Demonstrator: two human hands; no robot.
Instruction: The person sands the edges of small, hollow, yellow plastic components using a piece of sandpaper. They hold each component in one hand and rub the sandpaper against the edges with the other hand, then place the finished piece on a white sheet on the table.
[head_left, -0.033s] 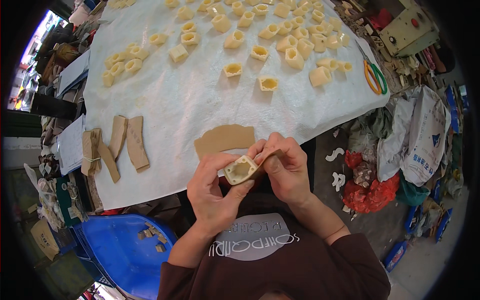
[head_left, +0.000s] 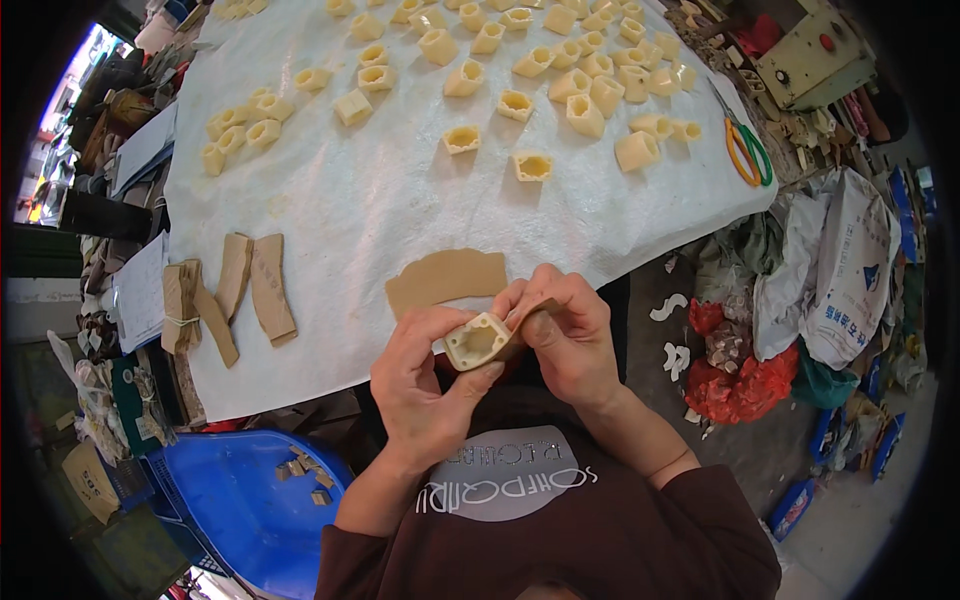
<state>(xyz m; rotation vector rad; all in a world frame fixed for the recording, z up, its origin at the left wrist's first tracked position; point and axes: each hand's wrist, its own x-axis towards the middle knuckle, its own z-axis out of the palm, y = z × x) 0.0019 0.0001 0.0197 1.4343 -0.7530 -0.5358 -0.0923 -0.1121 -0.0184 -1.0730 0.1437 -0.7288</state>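
My left hand (head_left: 425, 375) grips a small cream hollow block (head_left: 474, 340) between thumb and fingers, its open cavity and corner holes facing up. With thumb and fingertips, my right hand (head_left: 570, 335) pinches a strip of tan sheet material (head_left: 536, 310), which runs against the block's right side. Most of that strip is hidden by the fingers and the block. Just beyond my hands, a flat tan sheet piece with a curved edge (head_left: 445, 280) lies on the white table cover (head_left: 340, 230).
Many similar cream hollow blocks (head_left: 534, 166) stand across the far table. Tan strips (head_left: 272, 290), some bundled, lie at left. Orange-and-green-handled scissors (head_left: 746, 155) rest at the right edge. A blue tub (head_left: 240, 520) holds small tan pieces below left; bags (head_left: 850, 270) crowd the floor at right.
The pinched strip's free end has tilted slightly, and my right fingers have shifted a little. The block stays in my left hand; the whole view has drifted slightly.
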